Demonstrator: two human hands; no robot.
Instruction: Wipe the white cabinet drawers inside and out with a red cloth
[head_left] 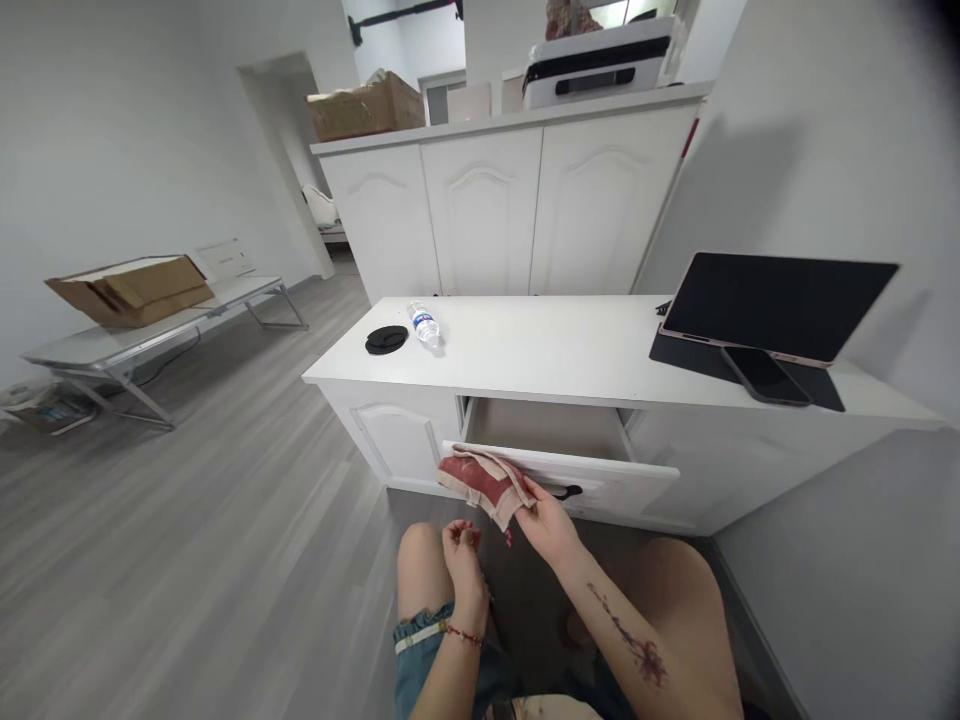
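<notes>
My right hand (547,520) pinches a red and beige cloth (484,480) at its lower corner. The cloth lies draped over the front edge of an open white drawer (637,470) in a low white cabinet (570,355). The drawer has a black handle (566,491) just beside my right fingers. My left hand (459,545) hangs lower, above my left knee, with its fingers curled around something small and red that I cannot make out. It does not touch the cloth.
On the cabinet top lie a water bottle (426,325), a black round lid (386,339), a tablet on a stand (776,300) and a phone (765,375). A taller white cupboard (517,205) stands behind. A low table (161,325) with a cardboard box (135,288) is at left.
</notes>
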